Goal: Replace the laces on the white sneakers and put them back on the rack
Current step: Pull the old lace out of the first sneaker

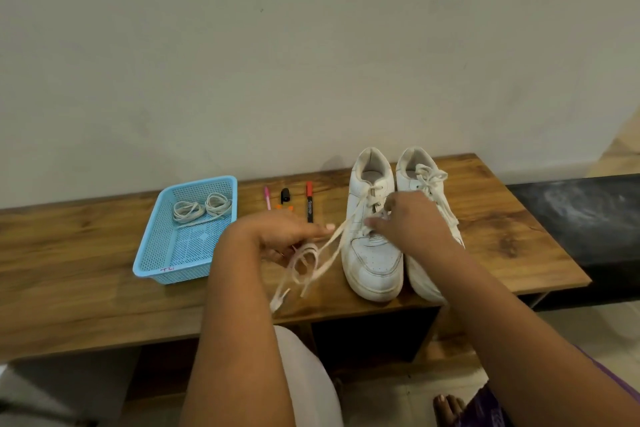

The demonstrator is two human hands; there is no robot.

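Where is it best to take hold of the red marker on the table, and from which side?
Pinch the red marker across its dark barrel, coming from above. It lies flat, red cap toward the wall, and is apart from the black marker and left sneaker, so fingers probably fit on both sides.

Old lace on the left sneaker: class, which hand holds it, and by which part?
The left hand grips the old lace by its pulled-out loose length. The right hand pinches it at the left sneaker's eyelets.

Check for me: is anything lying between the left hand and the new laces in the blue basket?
Nothing visible does. The left hand holds the old lace beside the blue basket; only bare bench top lies between it and the coiled laces.
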